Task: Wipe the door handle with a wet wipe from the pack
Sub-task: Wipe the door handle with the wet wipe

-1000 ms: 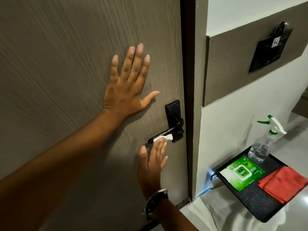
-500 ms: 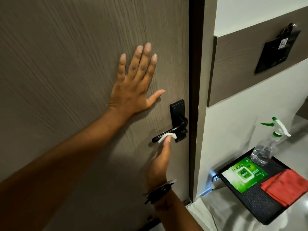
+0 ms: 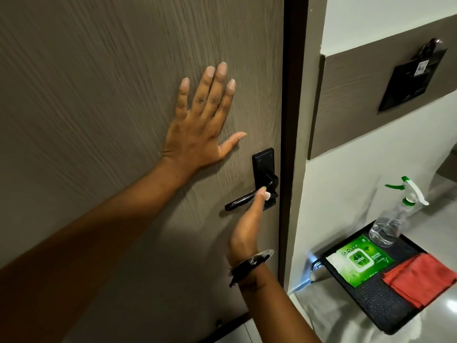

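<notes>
— Where are the hands?

— The left hand lies flat against the brown wood-grain door, fingers spread and straight, thumb out to the side, holding nothing. It sits up and to the left of the black door handle.

— And the other one?

— The right hand reaches up from below with its fingers extended and held close together, edge-on to the camera. The fingertips press a small bit of white wet wipe against the lever, close to where the lever meets the black backplate. Only a sliver of the wipe shows past the fingertips; how the hidden fingers grip it cannot be told. A dark bracelet circles that wrist.

— Where is the pack?

— The green pack of wipes lies flat on a black tray, low to the right of the door frame, well apart from the handle. Its lid looks closed. A clear spray bottle with a white-and-green trigger stands at the tray's far corner, just behind the pack, and a folded red cloth lies beside the pack on the right.

— Anything on the wall?

— A black holder hangs on the brown wall panel, upper right.
</notes>
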